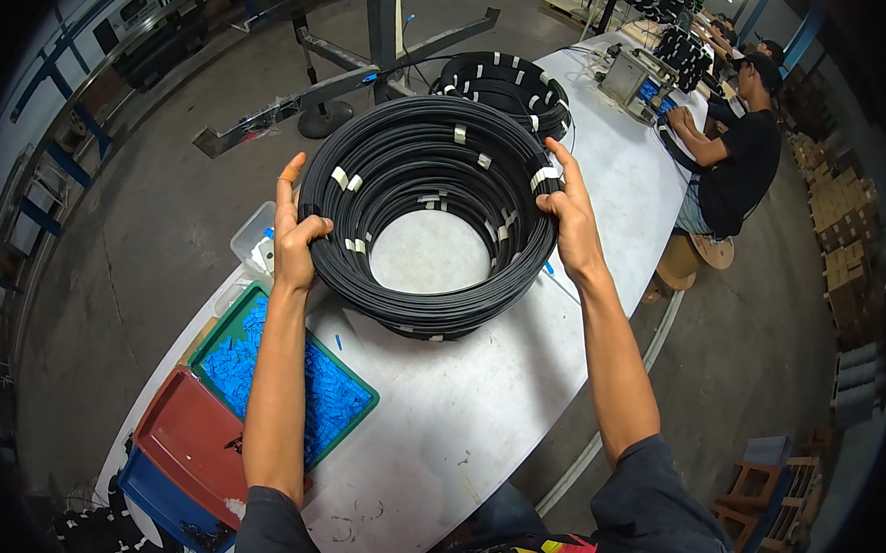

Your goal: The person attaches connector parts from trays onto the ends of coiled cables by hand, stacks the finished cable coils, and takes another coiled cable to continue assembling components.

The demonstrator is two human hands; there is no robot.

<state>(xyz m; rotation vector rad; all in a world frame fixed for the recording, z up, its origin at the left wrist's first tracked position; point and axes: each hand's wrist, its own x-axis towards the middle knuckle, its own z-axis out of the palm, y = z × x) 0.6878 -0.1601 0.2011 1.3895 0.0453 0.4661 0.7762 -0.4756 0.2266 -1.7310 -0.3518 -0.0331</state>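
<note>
Both my hands grip a stack of coiled black cable (424,294) from opposite sides. My left hand (297,231) has its thumb over the upper rim and its fingers along the outside. My right hand (571,211) holds the right rim the same way, thumb on top, next to a white tape band (545,178). More white bands tie the coils inside the ring. Through its open middle the white tabletop shows. Behind it lies another black cable coil (508,80) with white ties.
A green tray (368,401) of small blue connectors (332,391) stands left on the white table (425,426), beside a red tray (189,433) and a blue tray (156,492). A clear plastic tub (252,228) is behind. Seated at right, a person (746,142) works near a metal box (634,81).
</note>
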